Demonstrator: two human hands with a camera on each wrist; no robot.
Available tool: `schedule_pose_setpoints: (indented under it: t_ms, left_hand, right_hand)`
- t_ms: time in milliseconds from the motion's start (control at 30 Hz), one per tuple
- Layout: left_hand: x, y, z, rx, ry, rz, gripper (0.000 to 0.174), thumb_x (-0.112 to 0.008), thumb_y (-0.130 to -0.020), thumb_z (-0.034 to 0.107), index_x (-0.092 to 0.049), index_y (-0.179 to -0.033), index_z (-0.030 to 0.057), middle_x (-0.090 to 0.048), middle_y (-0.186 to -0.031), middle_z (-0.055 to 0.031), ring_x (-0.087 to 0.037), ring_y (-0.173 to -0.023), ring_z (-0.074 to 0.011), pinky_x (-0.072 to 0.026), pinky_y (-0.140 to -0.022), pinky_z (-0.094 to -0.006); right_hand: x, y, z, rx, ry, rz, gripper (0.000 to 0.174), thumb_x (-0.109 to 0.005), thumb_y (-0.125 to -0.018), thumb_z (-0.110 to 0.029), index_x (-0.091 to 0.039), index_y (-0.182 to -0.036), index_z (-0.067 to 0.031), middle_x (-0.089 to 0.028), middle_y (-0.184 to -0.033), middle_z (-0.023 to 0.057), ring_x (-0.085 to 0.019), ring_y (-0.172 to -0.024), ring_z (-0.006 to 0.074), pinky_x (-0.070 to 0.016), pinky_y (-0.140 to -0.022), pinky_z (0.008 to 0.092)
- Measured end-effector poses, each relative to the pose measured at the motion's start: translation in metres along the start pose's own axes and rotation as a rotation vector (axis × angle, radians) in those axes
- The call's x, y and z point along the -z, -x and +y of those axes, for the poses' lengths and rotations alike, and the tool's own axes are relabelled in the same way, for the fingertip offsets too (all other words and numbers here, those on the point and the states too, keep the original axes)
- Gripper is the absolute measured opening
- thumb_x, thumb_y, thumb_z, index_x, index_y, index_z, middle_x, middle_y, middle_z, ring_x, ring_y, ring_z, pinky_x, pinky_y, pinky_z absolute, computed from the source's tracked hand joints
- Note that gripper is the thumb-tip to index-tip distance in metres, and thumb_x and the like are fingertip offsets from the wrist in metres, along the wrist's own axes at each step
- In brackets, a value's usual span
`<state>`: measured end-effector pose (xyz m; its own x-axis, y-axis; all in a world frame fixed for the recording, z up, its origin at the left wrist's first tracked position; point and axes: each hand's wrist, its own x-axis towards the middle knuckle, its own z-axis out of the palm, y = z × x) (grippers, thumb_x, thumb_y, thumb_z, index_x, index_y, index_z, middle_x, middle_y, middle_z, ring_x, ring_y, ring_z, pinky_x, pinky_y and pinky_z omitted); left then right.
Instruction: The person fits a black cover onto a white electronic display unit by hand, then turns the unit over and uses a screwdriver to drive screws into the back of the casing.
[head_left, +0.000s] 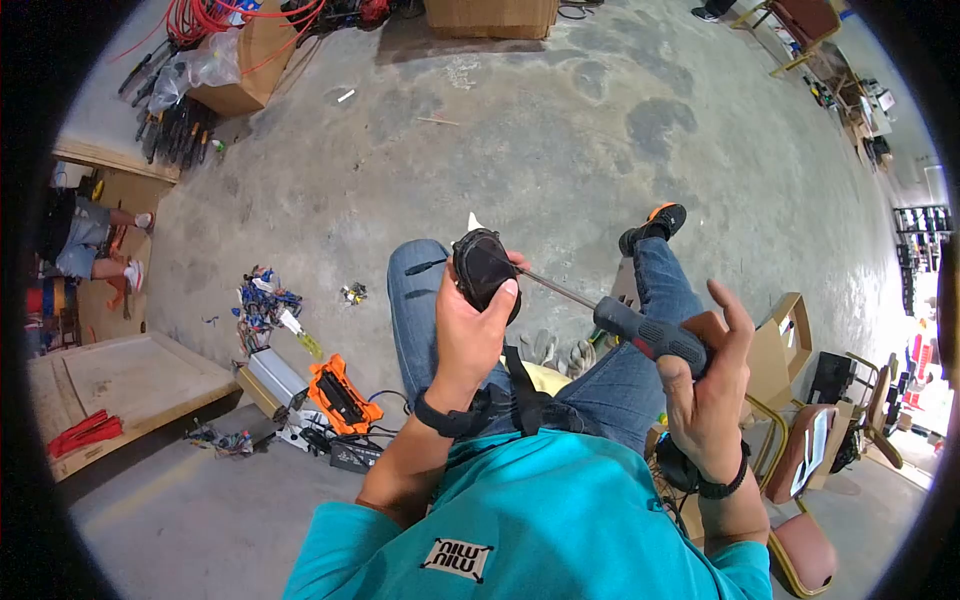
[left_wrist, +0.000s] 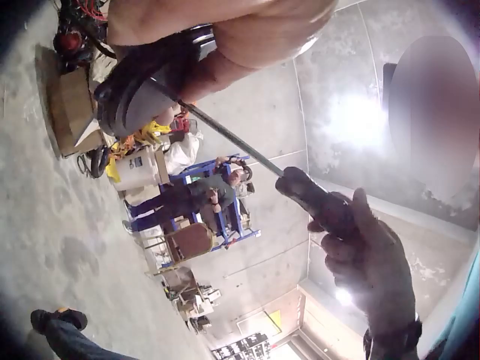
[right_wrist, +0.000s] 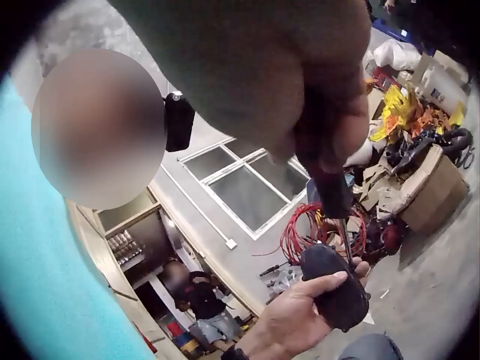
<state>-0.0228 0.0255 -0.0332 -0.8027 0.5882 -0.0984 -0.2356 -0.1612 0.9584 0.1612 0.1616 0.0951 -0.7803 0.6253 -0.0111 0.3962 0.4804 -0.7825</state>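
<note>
My left hand (head_left: 468,338) grips a black oval casing (head_left: 483,262) over my lap, its thumb lying on the near face. A small white pointed piece (head_left: 473,221) sticks out at the casing's far end. My right hand (head_left: 715,400) holds a screwdriver (head_left: 648,330) by its dark grey handle. The long metal shaft (left_wrist: 232,141) runs across to the casing, its tip right at the casing's edge in the left wrist view. In the right wrist view the casing's rounded black back (right_wrist: 330,281) shows, and my right hand's fingers are partly hidden above it.
On the floor to the left lie an orange and black tool-like piece (head_left: 343,396), a tangle of blue wired parts (head_left: 265,303) and a low wooden platform (head_left: 130,385). A cardboard box (head_left: 783,345) and chairs stand to the right. Other people (left_wrist: 184,199) are farther off.
</note>
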Motion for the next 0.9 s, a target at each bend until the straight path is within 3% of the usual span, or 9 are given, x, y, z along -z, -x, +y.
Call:
schedule_pose_setpoints:
  t_ms: [133,233,367,533,567,633,700,800,900]
  left_hand:
    - [0.002,-0.001,-0.003,-0.001,0.035,0.024,0.032,-0.059,-0.091,-0.004,-0.050,-0.121,0.0017,-0.065,-0.113,-0.0111,-0.064,-0.106,-0.0203,-0.0505,-0.092,-0.0322]
    - [0.001,0.000,-0.004,0.041,0.093,0.032,0.034,-0.058,-0.091,-0.005,-0.049,-0.123,0.0023,-0.065,-0.114,-0.0115,-0.064,-0.106,-0.0207,-0.0509,-0.092,-0.0324]
    - [0.003,-0.001,-0.007,0.037,0.070,0.028,0.037,-0.059,-0.091,-0.005,-0.048,-0.125,0.0031,-0.064,-0.115,-0.0116,-0.064,-0.106,-0.0207,-0.0517,-0.091,-0.0327]
    - [0.002,0.000,-0.003,0.057,0.107,0.050,0.036,-0.059,-0.091,-0.005,-0.048,-0.124,0.0035,-0.064,-0.115,-0.0115,-0.064,-0.105,-0.0203,-0.0517,-0.091,-0.0327]
    - [0.001,0.000,-0.002,0.048,0.095,0.048,0.034,-0.059,-0.091,-0.005,-0.049,-0.123,0.0034,-0.065,-0.114,-0.0099,-0.063,-0.101,-0.0160,-0.0506,-0.088,-0.0290]
    - [0.000,0.000,-0.003,0.042,0.084,0.040,0.033,-0.059,-0.091,-0.004,-0.049,-0.122,0.0032,-0.066,-0.113,-0.0083,-0.062,-0.097,-0.0116,-0.0495,-0.084,-0.0254]
    - [0.001,0.001,-0.003,0.060,0.090,0.033,0.032,-0.059,-0.091,-0.004,-0.050,-0.121,0.0035,-0.066,-0.113,-0.0085,-0.061,-0.096,-0.0113,-0.0497,-0.083,-0.0250]
    - [0.002,0.001,0.000,0.105,0.099,0.081,0.035,-0.059,-0.088,-0.007,-0.050,-0.121,0.0035,-0.066,-0.111,-0.0116,-0.064,-0.099,-0.0191,-0.0522,-0.087,-0.0315]
    - [0.004,0.000,-0.004,0.071,0.142,0.089,0.034,-0.059,-0.088,-0.007,-0.051,-0.119,0.0031,-0.066,-0.111,-0.0119,-0.064,-0.098,-0.0191,-0.0529,-0.085,-0.0312]
  right_hand:
    - [0.001,-0.011,0.001,0.320,0.113,-0.047,0.078,-0.082,-0.078,-0.017,-0.034,-0.138,-0.0047,-0.061,-0.108,0.0180,-0.067,-0.086,0.0295,-0.0521,-0.070,0.0347]
    - [-0.004,-0.007,0.010,0.359,0.205,0.020,0.075,-0.081,-0.079,-0.015,-0.034,-0.137,-0.0045,-0.061,-0.111,0.0187,-0.068,-0.091,0.0328,-0.0532,-0.074,0.0372]
    - [-0.002,-0.008,-0.006,0.016,0.103,-0.001,0.071,-0.077,-0.082,-0.009,-0.034,-0.138,-0.0043,-0.060,-0.113,0.0211,-0.067,-0.095,0.0349,-0.0539,-0.084,0.0403]
    - [-0.001,-0.015,0.000,0.373,0.118,-0.069,0.057,-0.068,-0.088,-0.005,-0.036,-0.135,-0.0010,-0.056,-0.118,0.0237,-0.064,-0.099,0.0364,-0.0528,-0.087,0.0395]
    - [-0.003,-0.012,0.002,0.370,0.118,-0.066,0.057,-0.068,-0.088,-0.005,-0.036,-0.135,-0.0010,-0.056,-0.118,0.0237,-0.064,-0.099,0.0364,-0.0528,-0.087,0.0395]
    - [-0.005,-0.004,0.003,-0.006,0.031,0.000,0.055,-0.068,-0.088,-0.005,-0.037,-0.134,0.0002,-0.052,-0.120,0.0238,-0.063,-0.101,0.0358,-0.0538,-0.082,0.0385]
    - [-0.004,-0.010,0.001,-0.046,0.131,0.007,0.057,-0.068,-0.088,-0.007,-0.036,-0.135,-0.0001,-0.050,-0.123,0.0237,-0.063,-0.102,0.0344,-0.0541,-0.079,0.0376]
    - [-0.003,-0.018,-0.003,0.268,0.061,-0.022,0.061,-0.070,-0.085,-0.006,-0.036,-0.136,-0.0031,-0.050,-0.124,0.0237,-0.063,-0.102,0.0363,-0.0539,-0.076,0.0377]
    - [-0.003,-0.018,0.009,0.365,0.117,-0.089,0.062,-0.071,-0.083,-0.006,-0.038,-0.135,-0.0037,-0.052,-0.122,0.0242,-0.062,-0.100,0.0395,-0.0536,-0.075,0.0410]
